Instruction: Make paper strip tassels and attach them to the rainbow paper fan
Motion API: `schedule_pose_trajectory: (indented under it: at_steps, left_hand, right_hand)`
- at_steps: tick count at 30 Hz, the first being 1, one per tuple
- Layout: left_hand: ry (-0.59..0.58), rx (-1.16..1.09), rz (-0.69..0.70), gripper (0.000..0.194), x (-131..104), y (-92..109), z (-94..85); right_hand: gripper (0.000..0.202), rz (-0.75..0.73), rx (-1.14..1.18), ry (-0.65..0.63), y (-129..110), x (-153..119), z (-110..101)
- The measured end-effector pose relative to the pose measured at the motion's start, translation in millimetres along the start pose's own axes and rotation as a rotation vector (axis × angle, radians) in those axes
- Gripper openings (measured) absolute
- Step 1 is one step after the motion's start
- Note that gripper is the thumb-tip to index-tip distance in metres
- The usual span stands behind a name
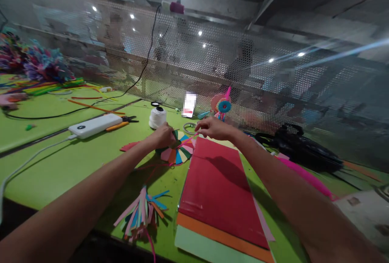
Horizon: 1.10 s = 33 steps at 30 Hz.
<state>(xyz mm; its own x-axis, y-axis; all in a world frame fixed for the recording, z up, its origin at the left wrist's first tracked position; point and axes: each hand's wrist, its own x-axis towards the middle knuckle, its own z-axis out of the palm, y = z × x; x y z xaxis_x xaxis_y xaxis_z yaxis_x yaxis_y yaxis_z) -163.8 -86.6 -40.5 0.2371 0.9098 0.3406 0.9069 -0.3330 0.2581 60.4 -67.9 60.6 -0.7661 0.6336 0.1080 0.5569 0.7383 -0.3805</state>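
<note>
My left hand (164, 136) is closed on the near-left edge of a round rosette (175, 155) made of multicoloured paper petals. A pink cord (189, 138) runs from the rosette's middle up to my right hand (214, 128), whose thumb and fingers pinch its end. Right below my right hand lies a stack of foam or card sheets (219, 186), red on top, with orange and pale green beneath. Nearer to me, a tassel of coloured paper strips (142, 214) rests on the table with a pink cord trailing from it. A white thread spool (157, 118) stands just behind my left hand.
On the green table (60, 174) a white power bank (95, 126) with a cable lies at left beside orange-handled pliers (121, 123). A phone (189, 105) leans against the perforated metal screen (194, 60). A paper ornament (223, 107) stands behind; a black bag (304, 149) lies at right.
</note>
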Motion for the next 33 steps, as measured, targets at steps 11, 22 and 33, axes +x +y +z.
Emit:
schedule_pose_trajectory:
  at_steps: [11, 22, 33]
  left_hand:
    - [0.108, 0.017, 0.03, 0.02, -1, -15, -23.0]
    - [0.074, -0.229, 0.366, 0.048, -10, 64, -29.3]
    - [-0.196, -0.185, 0.444, 0.042, -5, 99, 13.8]
  right_hand:
    - [0.015, 0.037, 0.566, 0.143, -28, -18, 13]
    - [0.019, 0.075, 0.645, 0.49, -31, -121, -16]
    - [0.031, 0.333, 1.023, 0.576, 36, -157, 31]
